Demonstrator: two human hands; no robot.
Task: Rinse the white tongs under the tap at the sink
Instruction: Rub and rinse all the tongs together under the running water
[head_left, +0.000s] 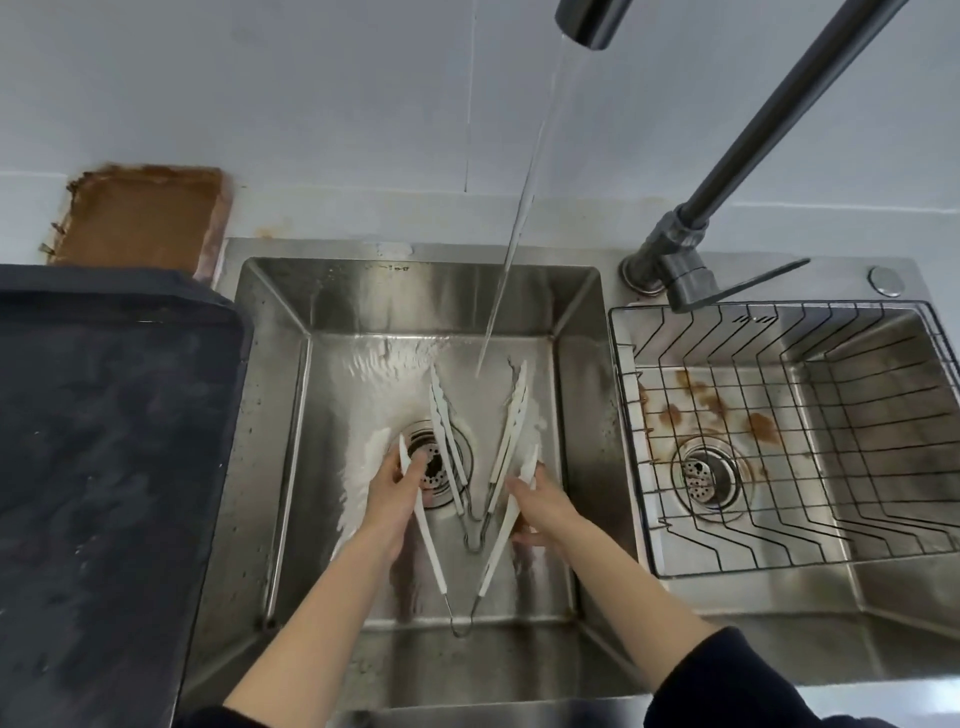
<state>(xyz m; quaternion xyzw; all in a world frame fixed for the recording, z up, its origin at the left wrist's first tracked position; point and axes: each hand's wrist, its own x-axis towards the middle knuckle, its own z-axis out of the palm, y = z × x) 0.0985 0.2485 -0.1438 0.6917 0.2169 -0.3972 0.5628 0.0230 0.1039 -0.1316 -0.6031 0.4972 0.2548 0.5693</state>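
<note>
Two white tongs lie spread in a V in the left sink basin (291, 415). The nearer white tongs (434, 561) have their wire hinge toward me. My left hand (392, 486) grips their left arm over the drain (434, 462), and my right hand (543, 506) grips their right arm. The second white tongs (511, 421) rest farther back between my hands, untouched. Water (519, 208) runs from the dark tap spout (589, 21) and lands on the basin floor between the far tongs' tips, not on either tongs.
A dark baking tray (104, 467) sits on the counter to the left, with a rusty brown tray (140, 218) behind it. The right basin holds a wire rack (779, 415) over a stained floor. The tap base and lever (675, 265) stand between the basins.
</note>
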